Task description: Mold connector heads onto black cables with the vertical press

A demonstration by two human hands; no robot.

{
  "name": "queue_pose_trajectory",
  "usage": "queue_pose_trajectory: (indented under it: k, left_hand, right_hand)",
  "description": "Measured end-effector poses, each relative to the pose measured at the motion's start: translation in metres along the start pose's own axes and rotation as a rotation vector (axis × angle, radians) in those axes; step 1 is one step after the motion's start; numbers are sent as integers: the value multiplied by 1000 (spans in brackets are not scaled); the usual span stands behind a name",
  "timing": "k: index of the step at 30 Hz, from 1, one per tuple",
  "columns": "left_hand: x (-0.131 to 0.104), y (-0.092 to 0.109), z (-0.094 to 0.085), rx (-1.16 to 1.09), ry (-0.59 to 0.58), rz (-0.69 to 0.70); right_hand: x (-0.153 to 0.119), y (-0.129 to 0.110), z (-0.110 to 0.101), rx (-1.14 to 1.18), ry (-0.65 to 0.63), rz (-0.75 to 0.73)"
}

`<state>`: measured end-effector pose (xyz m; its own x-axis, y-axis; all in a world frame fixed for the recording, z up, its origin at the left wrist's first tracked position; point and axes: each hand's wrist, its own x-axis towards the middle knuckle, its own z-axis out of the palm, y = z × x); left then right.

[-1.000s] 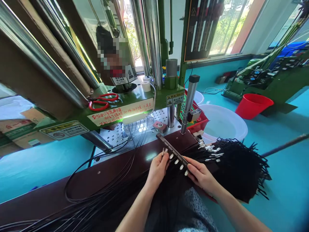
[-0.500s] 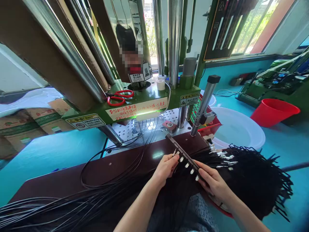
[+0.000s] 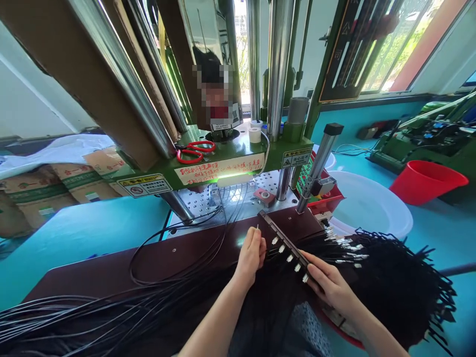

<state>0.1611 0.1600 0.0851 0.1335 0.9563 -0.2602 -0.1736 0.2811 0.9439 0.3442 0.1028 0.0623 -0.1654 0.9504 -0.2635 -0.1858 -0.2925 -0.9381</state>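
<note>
My right hand (image 3: 330, 282) grips the lower end of a long dark bar (image 3: 284, 235). The bar slants up to the left, and several silver connectors (image 3: 290, 258) stick out along its near side. My left hand (image 3: 250, 255) is closed in a pinch just left of the bar, apart from it. A thin pale tip pokes up from its fingers; the rest of what it holds is hidden. Beneath both hands lies a bundle of black cables (image 3: 178, 292), and more silver cable ends (image 3: 345, 245) rest right of the bar.
Ahead stands a green press (image 3: 223, 161) with steel columns, a hot-surface sign and red-handled scissors (image 3: 190, 152) on top. Its perforated metal plate (image 3: 193, 201) has cables running onto it. At right are a red box (image 3: 330, 201), a white tub (image 3: 390, 208) and a red bucket (image 3: 427, 183).
My left hand has drawn away from the bar to the left and turned upward, still pinched. My right hand keeps the bar. The whole view has shifted slightly.
</note>
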Motion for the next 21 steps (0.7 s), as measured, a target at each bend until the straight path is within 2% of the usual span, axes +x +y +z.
queue_pose_trajectory:
  k: [5,11,14,17,21]
  left_hand:
    - [-1,3,-4,28,-87,-158]
    - [-1,10,-6,53,-107,-200]
    - [-1,11,-9,80,-103,-182]
    - [3,8,-11,145,-50,-140]
    - [20,0,-17,416,-7,-49]
  right_hand:
    - [-1,-4,1,19,19,59]
    - [2,-2,-4,-109,-68,16]
    - [4,3,-5,-230,-159,-47]
    - [9,4,-3,-343,-201,-87]
    - [13,-14,5,-485,-182,-98]
